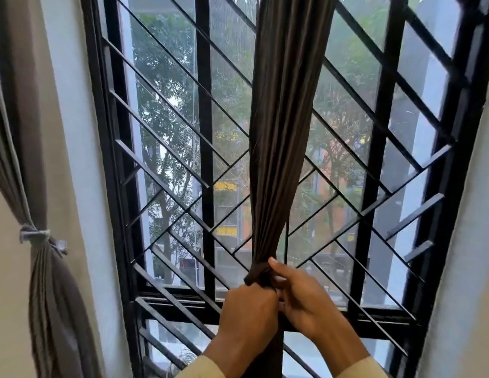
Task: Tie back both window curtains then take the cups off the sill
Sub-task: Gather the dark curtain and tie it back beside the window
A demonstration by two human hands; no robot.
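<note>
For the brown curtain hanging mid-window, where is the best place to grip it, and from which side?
Grip the brown curtain at its narrowest gathered neck, by the knot, where the left hand and right hand hold it. Higher up the folds spread wider. Come from the room side: the black window grille stands behind the fabric.

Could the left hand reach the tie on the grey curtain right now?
Probably not yet: left hand and right hand both grip the brown curtain. Once freed, nothing visible blocks the tie.
</note>
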